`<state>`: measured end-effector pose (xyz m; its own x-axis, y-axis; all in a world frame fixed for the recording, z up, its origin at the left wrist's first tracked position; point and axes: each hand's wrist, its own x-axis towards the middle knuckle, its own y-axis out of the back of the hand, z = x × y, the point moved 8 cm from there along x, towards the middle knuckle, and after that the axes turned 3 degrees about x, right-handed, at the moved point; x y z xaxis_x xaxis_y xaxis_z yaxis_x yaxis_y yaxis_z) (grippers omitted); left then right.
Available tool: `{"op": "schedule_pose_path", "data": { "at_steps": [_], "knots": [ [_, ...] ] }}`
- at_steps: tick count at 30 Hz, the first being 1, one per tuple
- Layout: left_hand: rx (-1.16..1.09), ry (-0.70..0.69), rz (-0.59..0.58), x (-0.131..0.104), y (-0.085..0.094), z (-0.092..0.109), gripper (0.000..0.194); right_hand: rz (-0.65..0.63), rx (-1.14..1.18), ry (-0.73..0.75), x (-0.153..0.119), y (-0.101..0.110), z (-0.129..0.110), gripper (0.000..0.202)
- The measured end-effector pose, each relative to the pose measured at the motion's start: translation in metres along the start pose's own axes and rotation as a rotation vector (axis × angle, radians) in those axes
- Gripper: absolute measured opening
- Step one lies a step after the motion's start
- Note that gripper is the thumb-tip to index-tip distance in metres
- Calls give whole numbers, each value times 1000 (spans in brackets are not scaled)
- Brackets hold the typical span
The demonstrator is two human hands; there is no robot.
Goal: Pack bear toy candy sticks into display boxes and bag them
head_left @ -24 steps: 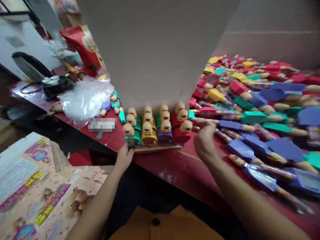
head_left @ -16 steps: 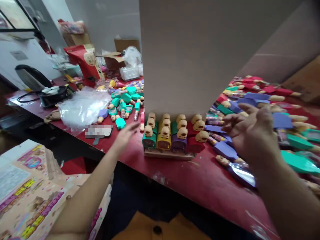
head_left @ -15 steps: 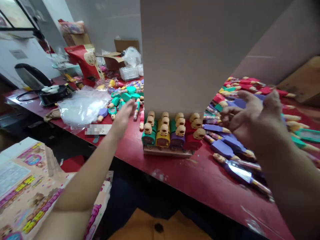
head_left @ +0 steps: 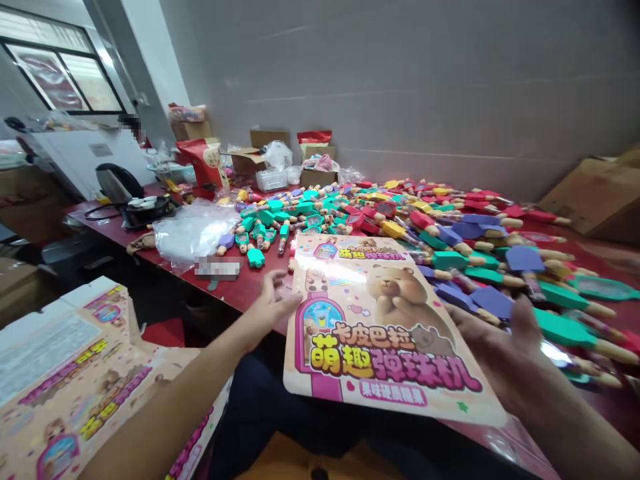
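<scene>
Both hands look open, left hand (head_left: 273, 300) touching the printed card lid (head_left: 375, 327) at its left edge, right hand (head_left: 505, 353) flat under the other side above the tabletop (head_left: 400, 427), so I'd keep it level between them.

You worked in a small toy-packing workshop: colourful toys (head_left: 450, 233) heaped across the red table (head_left: 400, 427) beyond your hands, cardboard boxes (head_left: 595, 197) stacked along the bare wall, printed cartons (head_left: 65, 373) at your left.

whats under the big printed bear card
The glossy printed bear card lies flat, covering the red table beneath; whatever sits under it is hidden. Loose colourful plastic toys show beyond.
</scene>
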<state>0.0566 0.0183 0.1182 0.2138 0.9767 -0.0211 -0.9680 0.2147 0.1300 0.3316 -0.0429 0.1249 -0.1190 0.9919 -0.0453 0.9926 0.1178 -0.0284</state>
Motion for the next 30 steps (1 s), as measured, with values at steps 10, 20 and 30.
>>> {"op": "schedule_pose_path", "data": {
  "at_steps": [10,20,30],
  "knots": [
    [759,-416,167,14,-2,-12,24,242,-887,490,36,10,11,37],
    [779,-480,352,55,1,-63,27,514,-1256,816,56,6,50,33],
    [631,-395,47,65,2,-55,9,260,-853,569,76,22,64,20]
  ]
}}
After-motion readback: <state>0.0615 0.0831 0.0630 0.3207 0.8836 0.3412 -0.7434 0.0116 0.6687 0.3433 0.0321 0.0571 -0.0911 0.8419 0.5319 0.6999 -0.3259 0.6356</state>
